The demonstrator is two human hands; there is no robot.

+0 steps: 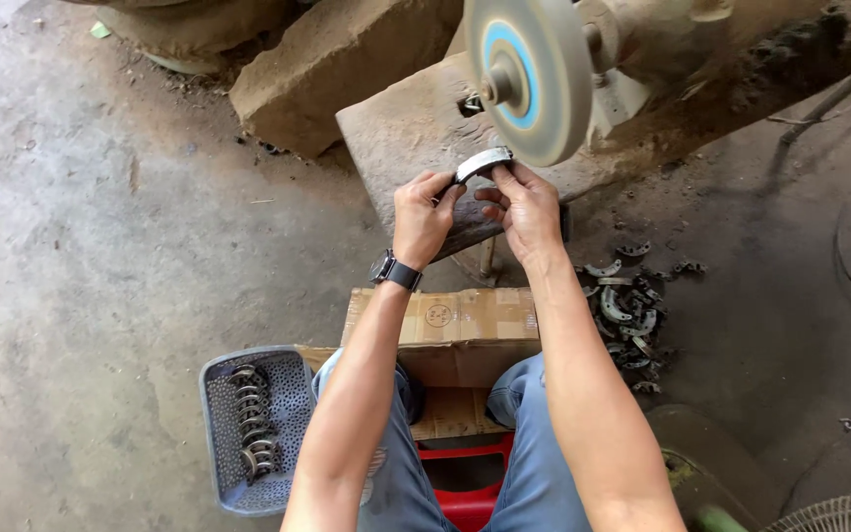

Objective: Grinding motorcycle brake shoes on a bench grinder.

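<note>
Grinding wheel (522,74) crowding twelve o'clock, touching the curved metal piece (483,163) — no gap there. Cardboard box (455,330) blocking six. Scattered parts (627,305) littering four. Bare concrete floor (100,227) at nine — open passage.

Curved brake shoe (483,163): dull grey metal. Grinding wheel (529,74): matt, gritty. Box (455,330): brown cardboard. Basket (248,433): grey perforated plastic. Floor (100,246): rough concrete.

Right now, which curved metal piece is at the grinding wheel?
The piece held by both hands, unlike those in the basket or the floor pile.
</note>
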